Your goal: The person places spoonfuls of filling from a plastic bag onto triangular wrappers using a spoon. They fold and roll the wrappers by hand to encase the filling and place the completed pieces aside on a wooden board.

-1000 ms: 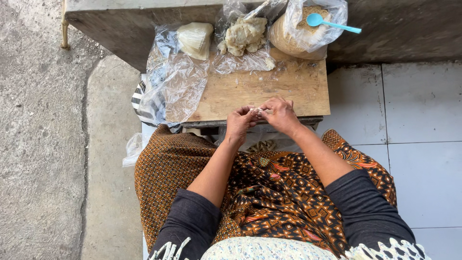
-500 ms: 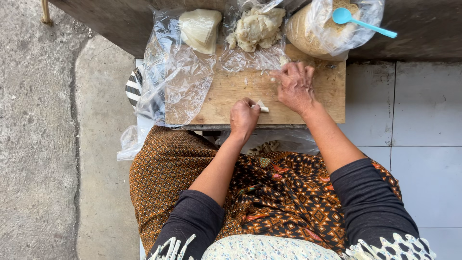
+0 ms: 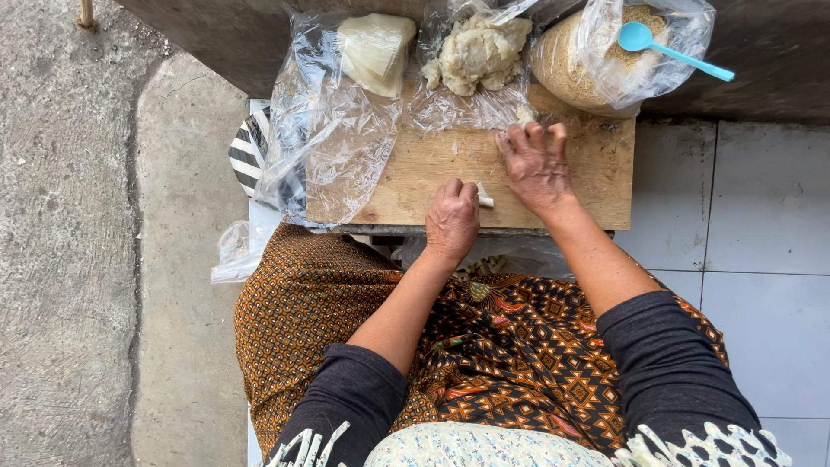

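A small pale rolled piece [image 3: 485, 199] is held at the left hand [image 3: 451, 220], whose fingers are curled closed around it on the wooden board [image 3: 596, 186], near the board's front edge. The right hand [image 3: 536, 160] is laid flat on the board just beside it, fingers spread and open, fingertips pointing toward a small lump of dough [image 3: 525, 114] at the edge of the plastic.

Progress, as judged: one piece is in hand and shaped; no finished pieces are seen set out on the board, so the work appears to be at an early or repeating stage. A large mass of dough [image 3: 480, 52] remains in its clear bag, a stack of pale wrappers [image 3: 373, 52] lies on crumpled clear plastic, and a bag of brownish filling [image 3: 596, 60] with a blue spoon [image 3: 670, 47] is still well stocked — much is left.

Not determined: most of the piece is covered by the left fingers; what lies beneath the board is hidden; the bag tops are cut off by the frame's upper edge.
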